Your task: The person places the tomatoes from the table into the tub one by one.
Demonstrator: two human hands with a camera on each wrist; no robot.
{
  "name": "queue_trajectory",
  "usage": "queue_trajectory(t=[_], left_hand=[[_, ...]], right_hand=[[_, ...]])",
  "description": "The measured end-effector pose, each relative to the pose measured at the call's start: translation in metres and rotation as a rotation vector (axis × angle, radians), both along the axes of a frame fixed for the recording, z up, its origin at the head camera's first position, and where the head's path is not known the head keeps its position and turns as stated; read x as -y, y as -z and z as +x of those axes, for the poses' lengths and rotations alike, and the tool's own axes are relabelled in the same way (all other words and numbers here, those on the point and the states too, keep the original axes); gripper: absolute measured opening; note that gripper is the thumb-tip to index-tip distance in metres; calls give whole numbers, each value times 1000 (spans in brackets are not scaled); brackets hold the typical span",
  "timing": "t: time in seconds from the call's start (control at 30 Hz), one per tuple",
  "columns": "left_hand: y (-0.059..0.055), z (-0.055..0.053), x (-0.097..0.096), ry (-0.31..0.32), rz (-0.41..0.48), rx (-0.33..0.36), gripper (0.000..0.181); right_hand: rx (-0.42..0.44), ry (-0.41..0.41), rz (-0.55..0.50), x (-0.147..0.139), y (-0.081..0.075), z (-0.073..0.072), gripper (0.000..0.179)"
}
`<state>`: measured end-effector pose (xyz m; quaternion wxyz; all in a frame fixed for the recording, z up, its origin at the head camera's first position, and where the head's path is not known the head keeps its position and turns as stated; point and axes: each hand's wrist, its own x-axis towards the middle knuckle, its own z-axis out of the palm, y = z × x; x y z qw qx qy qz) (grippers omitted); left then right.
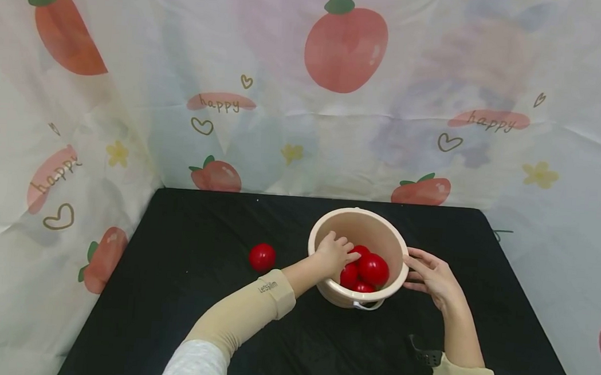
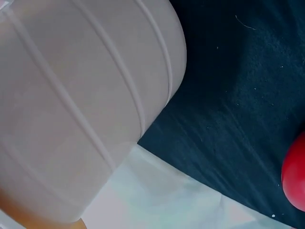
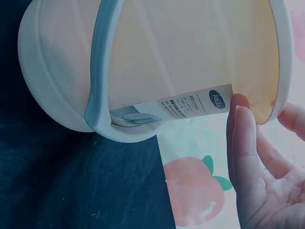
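A cream bucket [image 1: 332,294] stands on the black table with several shiny red balls [image 1: 374,269] inside. My left hand [image 1: 333,255] reaches over its left rim, fingers spread loosely beside and over the balls. One ball lies close under the thumb and index finger. At the bucket's right side, my right hand [image 1: 436,279] holds the rim. In the right wrist view its fingers [image 3: 245,138] lie on the outer wall below the rim, beside a paper label [image 3: 193,104]. The left wrist view shows only the bucket's ribbed outside [image 2: 90,86], with the left hand hidden.
Another red ball [image 1: 262,257] lies on the black tabletop [image 1: 194,232] to the left of the bucket. The bucket's handle [image 1: 369,305] hangs down at the front. A fruit-printed cloth [image 1: 283,54] hangs behind the table and along both sides.
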<state>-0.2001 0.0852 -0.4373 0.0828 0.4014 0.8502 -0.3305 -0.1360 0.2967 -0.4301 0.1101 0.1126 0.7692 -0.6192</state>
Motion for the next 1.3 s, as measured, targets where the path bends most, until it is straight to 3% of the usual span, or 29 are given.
queue_trajectory(t=[0.17,0.3,0.53,0.63,0.83,0.97,1.13,1.3], left_hand=[[0,0,1,-18,12,9,82],[0,-3,3,-26,73,41,79],[1,-9,7,8,328,143,76],[0,-11,11,34,452,153,73],[-10,-11,27,94,682,22,62],[-18,-9,48,73,801,-108,56],[-21,-10,82,-44,906,-235,56],[-8,-15,116,-214,952,-263,62]], right_hand=[[0,0,2,1,0,0,65],[1,-5,-3,1,-1,-1,65],[2,-7,4,2,-1,-2,65],[4,-6,12,2,-1,-2,65],[3,-6,10,2,-1,-1,65],[6,0,5,2,0,-1,65],[8,6,8,2,-1,-1,66],[16,11,-5,1,-1,0,66]])
